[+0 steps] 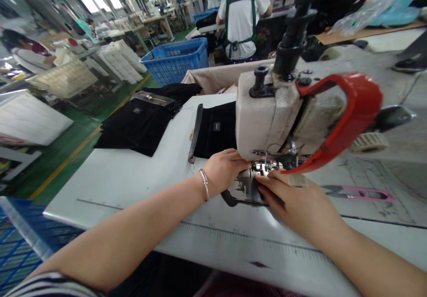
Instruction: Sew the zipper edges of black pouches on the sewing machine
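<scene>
A black fabric piece with a small label and a zipper strip along its left edge lies on the white sewing table, running behind the head of the sewing machine. My left hand, with a bracelet at the wrist, rests at the fabric's near edge. Its fingers are held together, their tips close to the presser foot. From the other side my right hand reaches to the needle area, fingers stretched out and slightly apart over the metal plate. Whatever lies beneath the fingertips is mostly hidden.
A pile of black fabric pieces lies at the table's left. Pink-handled thread snips sit on the right. A red curved guard juts from the machine. Blue baskets and a co-worker are beyond.
</scene>
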`<control>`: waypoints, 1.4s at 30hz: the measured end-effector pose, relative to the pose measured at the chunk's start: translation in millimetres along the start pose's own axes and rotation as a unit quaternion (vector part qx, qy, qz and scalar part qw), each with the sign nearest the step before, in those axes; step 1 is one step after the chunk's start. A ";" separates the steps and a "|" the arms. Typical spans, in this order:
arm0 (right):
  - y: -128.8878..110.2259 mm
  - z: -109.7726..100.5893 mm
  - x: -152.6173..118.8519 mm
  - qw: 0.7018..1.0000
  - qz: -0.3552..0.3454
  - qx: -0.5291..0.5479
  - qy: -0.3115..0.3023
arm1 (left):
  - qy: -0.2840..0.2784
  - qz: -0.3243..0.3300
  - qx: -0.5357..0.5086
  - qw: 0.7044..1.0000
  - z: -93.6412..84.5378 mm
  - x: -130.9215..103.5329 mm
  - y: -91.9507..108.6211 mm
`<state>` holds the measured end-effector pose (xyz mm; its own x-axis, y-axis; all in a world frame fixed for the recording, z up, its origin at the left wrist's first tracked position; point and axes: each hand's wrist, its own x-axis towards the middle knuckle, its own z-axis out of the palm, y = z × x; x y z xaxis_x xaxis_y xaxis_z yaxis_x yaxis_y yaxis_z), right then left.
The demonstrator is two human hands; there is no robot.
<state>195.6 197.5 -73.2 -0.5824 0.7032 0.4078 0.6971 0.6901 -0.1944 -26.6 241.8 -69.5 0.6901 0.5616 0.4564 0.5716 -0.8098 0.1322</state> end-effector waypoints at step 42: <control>35.8 -21.1 -0.7 0.995 0.042 0.055 -0.070 | -0.195 -0.088 -0.031 0.976 -43.7 -20.2 50.9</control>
<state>229.8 218.0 -61.5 -0.5819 0.7706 0.2599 0.7004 0.6373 -0.3214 -30.9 181.9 -33.6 0.7072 0.7049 0.0540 0.6767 -0.6970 0.2370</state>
